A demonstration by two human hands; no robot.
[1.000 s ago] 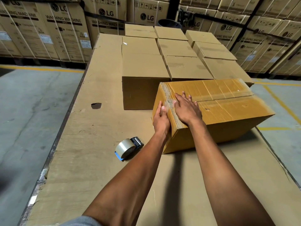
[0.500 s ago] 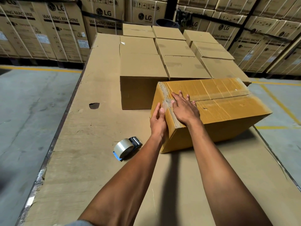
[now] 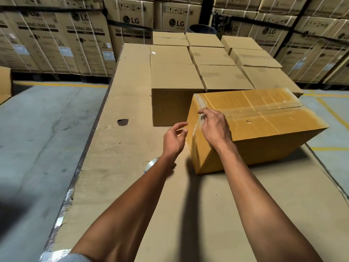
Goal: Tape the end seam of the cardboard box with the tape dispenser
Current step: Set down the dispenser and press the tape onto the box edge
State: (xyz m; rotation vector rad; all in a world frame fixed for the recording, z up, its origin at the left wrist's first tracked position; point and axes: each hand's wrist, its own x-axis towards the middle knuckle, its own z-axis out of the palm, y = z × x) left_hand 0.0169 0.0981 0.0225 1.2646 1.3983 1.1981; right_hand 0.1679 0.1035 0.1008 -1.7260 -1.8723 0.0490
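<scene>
A yellowish cardboard box [image 3: 264, 120] lies on the cardboard-covered table [image 3: 122, 157], its top and near-left end covered with clear tape. My right hand [image 3: 214, 125] rests on the box's upper left edge, fingers curled onto the tape at the corner. My left hand [image 3: 173, 140] hovers just left of the box's end face, fingers spread, holding nothing and apart from the box. The tape dispenser [image 3: 152, 164] with its clear roll lies on the table under my left forearm, mostly hidden by it.
Several plain brown boxes [image 3: 175, 78] stand in rows right behind the taped box. A dark hole [image 3: 122, 121] marks the table surface on the left. Stacked washing machine cartons [image 3: 85, 44] line the back. Concrete floor [image 3: 37, 129] with yellow lines lies either side.
My left hand has come off the box's end face and moved left with fingers spread. My right hand has shifted from lying flat on top to curling at the corner. The view moved closer.
</scene>
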